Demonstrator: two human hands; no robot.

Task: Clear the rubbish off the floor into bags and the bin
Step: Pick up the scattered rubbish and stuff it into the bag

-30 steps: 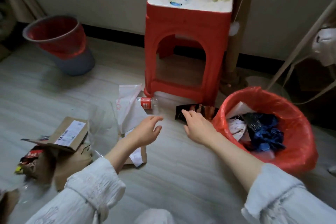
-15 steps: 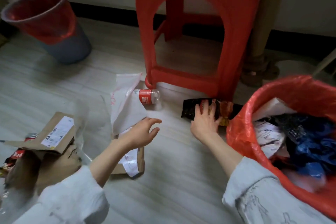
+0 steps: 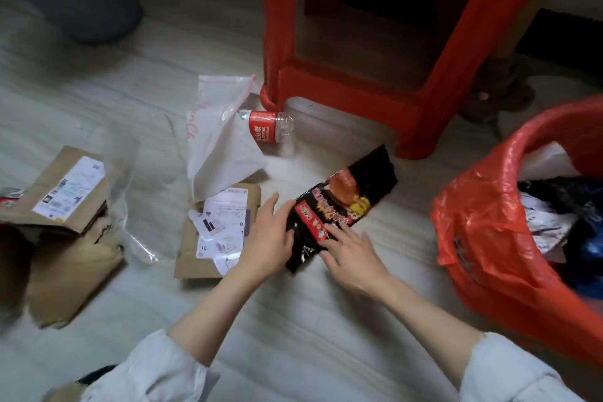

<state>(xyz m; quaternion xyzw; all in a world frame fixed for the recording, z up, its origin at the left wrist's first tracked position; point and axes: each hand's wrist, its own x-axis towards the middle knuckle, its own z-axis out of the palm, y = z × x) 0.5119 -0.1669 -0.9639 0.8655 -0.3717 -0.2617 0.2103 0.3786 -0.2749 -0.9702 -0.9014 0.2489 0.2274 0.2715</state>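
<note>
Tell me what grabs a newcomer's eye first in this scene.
The black snack wrapper at centre, with the left hand gripping its near end and the right hand resting on it. At right, the bin's red bag gapes, already holding rubbish. A red stool stands behind, a bottle lying at its foot.

Single head-mounted, wide-angle view, looking steeply down and forward from close above a pale wood-grain plank floor (image 3: 326, 320). The wearer's white sleeves enter from the bottom edge, and the left hand (image 3: 267, 240) and right hand (image 3: 350, 258) meet near the centre of the picture. The upper edge cuts off a red moulded plastic stool (image 3: 359, 108), showing only its legs and lower rails. The right edge crops a bin lined with a red plastic bag (image 3: 483, 232); the left edge crops torn brown cardboard packaging (image 3: 65, 258). A blurred grey bin with a red liner (image 3: 94, 6) sits in the far upper left corner. No second view is available for overlap.
</note>
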